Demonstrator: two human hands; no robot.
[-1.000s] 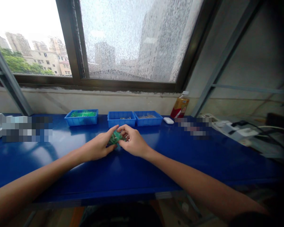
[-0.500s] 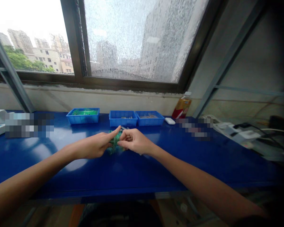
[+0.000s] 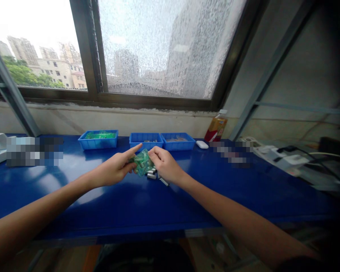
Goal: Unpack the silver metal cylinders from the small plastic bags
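Head view: green bundle (image 3: 143, 162) between both hands, over blue table (image 3: 116, 211)
Left hand (image 3: 120, 168): clamped on bundle's left side, one finger extended
Right hand (image 3: 166, 163): fingertips pinched on its right edge
Change: silvery pieces (image 3: 152, 176) now show below, seemingly separate from bundle
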